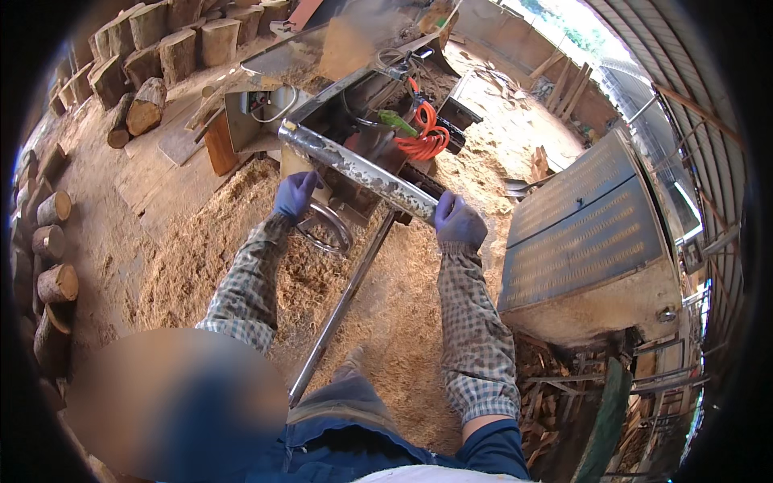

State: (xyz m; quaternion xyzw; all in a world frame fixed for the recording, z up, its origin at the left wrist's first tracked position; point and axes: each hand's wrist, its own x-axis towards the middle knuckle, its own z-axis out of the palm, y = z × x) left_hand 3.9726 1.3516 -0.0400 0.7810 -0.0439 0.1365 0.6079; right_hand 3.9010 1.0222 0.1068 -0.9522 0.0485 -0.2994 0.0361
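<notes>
My left hand [296, 196], in a purple glove, is curled closed at the upper edge of a metal handwheel [338, 231]. Its fingers partly hide the grip. Over the near end of a worn metal beam [354, 169] with flaking paint, my right hand [460, 222] is closed, gloved the same way. The beam belongs to a machine frame in front of me. An orange coiled cable [427, 138] and a green object [396, 122] lie on that frame. From below the beam, a long metal bar [342, 310] slants down toward my legs.
Sawdust [209, 233] covers the floor around the machine. Cut logs [58, 241] line the left side, with more log pieces [177, 52] stacked at the far left. A cabinet with a dark panel [576, 213] stands on the right, above a pile of scrap wood [555, 427].
</notes>
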